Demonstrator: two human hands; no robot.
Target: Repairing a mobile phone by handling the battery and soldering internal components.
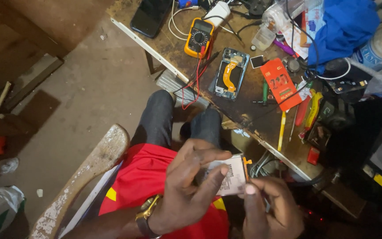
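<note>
Both hands pinch 1 battery (230,178) over the lap — left hand (190,186) clamps its face, right hand (268,206) grips the edge by the orange connector. The opened phone (230,74) lies on the bench (248,116) beside a multimeter (198,37).

— Colours near me?
— I see a white battery (230,179) with orange tab; red shirt (149,177), yellow marks.
— On the desk (244,110)?
— Rusty brown. Yellow-black multimeter (199,37), red card (280,83), blue cloth (343,26).
</note>
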